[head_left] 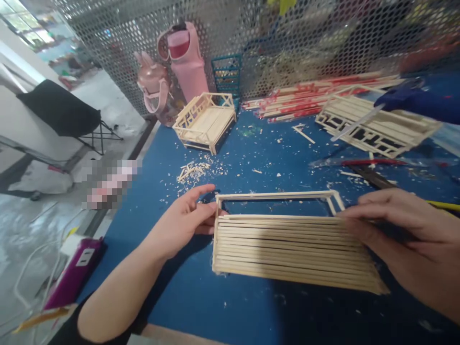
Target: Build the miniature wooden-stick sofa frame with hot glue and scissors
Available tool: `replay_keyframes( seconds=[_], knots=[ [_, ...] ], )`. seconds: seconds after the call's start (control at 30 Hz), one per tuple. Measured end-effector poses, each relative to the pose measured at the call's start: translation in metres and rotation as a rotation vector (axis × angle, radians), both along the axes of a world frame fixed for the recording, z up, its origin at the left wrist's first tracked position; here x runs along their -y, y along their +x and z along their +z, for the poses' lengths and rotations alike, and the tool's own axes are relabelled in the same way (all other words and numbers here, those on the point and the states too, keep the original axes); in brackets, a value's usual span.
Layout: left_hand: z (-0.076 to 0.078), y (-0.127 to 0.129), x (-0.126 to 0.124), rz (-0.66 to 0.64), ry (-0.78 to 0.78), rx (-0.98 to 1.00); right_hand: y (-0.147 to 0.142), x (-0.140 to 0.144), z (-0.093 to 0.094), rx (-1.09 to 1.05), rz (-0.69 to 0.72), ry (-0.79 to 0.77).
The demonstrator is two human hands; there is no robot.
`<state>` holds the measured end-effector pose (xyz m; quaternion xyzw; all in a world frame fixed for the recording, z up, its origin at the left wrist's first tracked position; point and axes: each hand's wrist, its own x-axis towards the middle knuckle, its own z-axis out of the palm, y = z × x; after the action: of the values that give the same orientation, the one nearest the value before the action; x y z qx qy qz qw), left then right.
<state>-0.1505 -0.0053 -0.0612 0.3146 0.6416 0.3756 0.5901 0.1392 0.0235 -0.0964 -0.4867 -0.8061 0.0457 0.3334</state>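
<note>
On the blue worktop (pixel 251 158), a stick panel (pixel 291 247) is laid with its long axis left to right between the hands, its ends touched by the loosely spread left hand (pixel 187 218) and right hand (pixel 402 225), neither nearer.

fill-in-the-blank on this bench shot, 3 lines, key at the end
1. Both hands, left hand and right hand, touch a panel of wooden ____.
2. The table mat is ____ in colour.
3. The miniature wooden bed stands in front of a ____ bottle.

Missing: sticks; blue; pink
</note>
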Motion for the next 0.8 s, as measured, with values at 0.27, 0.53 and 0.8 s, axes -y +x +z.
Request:
replay_keyframes(
  seconds=[0.27, 0.53, 0.8],
  knots=[
    [0.001, -0.001, -0.002, 0.038, -0.062, 0.129, -0.016, -0.004, 0.005, -0.073, 0.122, -0.094],
    [-0.006, -0.002, -0.001, 0.017, -0.034, 0.089, -0.018, -0.004, 0.002, -0.063, 0.11, -0.12],
    [-0.007, -0.002, -0.001, -0.009, -0.027, -0.034, -0.01, -0.011, 0.006, -0.072, 0.179, -0.152]
  ],
)
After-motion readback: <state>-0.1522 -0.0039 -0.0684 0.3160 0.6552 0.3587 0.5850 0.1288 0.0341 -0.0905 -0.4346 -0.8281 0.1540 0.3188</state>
